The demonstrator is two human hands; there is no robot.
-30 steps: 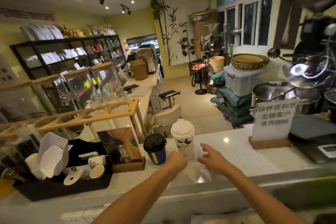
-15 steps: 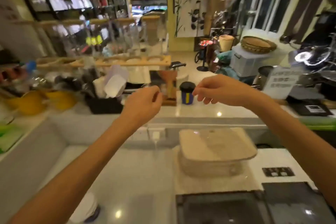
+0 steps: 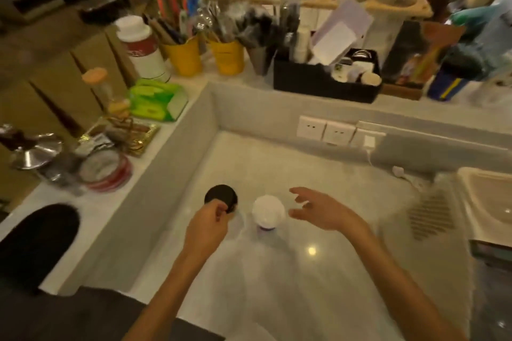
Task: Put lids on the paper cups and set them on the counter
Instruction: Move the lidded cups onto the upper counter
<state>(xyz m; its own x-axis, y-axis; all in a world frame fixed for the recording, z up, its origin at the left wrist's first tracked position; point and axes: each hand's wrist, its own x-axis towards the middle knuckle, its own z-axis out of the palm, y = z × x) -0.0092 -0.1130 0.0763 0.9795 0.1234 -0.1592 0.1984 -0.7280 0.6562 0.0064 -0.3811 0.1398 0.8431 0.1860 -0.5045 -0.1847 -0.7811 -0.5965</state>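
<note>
On the lower white worktop (image 3: 318,180) stands a paper cup with a white lid (image 3: 268,212), seen from above, a bit of purple wall showing below the lid. Left of it sits a round black lid (image 3: 220,196); I cannot tell whether a cup is under it. My left hand (image 3: 207,225) has its fingers pinched on that lid's near edge. My right hand (image 3: 318,210) hovers just right of the white-lidded cup, fingers spread, holding nothing. A blue cup with a black lid (image 3: 446,86) stands blurred on the raised counter at far right.
A black organiser tray (image 3: 327,86), two yellow buckets (image 3: 185,59) of utensils and a red-and-white canister (image 3: 141,50) line the raised counter. Wall sockets (image 3: 339,133) sit on the back wall. A pale lidded box (image 3: 487,199) and a ribbed mat (image 3: 430,216) lie at right.
The view has swung down from the raised counter to the lower worktop. Both hands have dropped there, the left onto the black lid, the right opening beside the white-lidded cup.
</note>
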